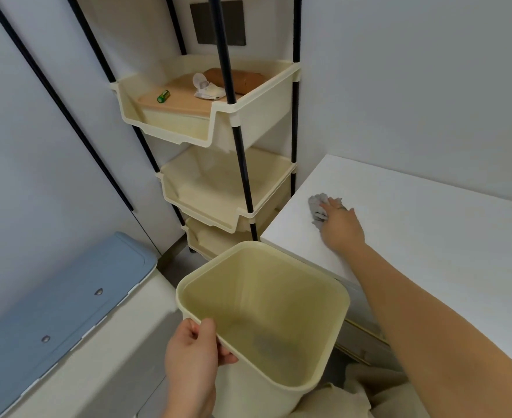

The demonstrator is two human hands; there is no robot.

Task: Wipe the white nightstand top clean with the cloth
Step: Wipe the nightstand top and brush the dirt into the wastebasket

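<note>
Right hand (341, 227), fingers flat, is pressing grey cloth (317, 206) beneath it onto nightstand worktop (429, 236); left hand (192, 359) is gripping bin (278, 297) rim.

A crumpled grey cloth (318, 210) lies bunched on the flat white nightstand top (429, 224), near its far left corner.

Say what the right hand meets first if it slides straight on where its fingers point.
The right hand, pressing the grey cloth, points at the left edge of the nightstand top. Only bare top lies ahead; past the edge, probably the black post of the cream rack, though depth is unclear.
</note>
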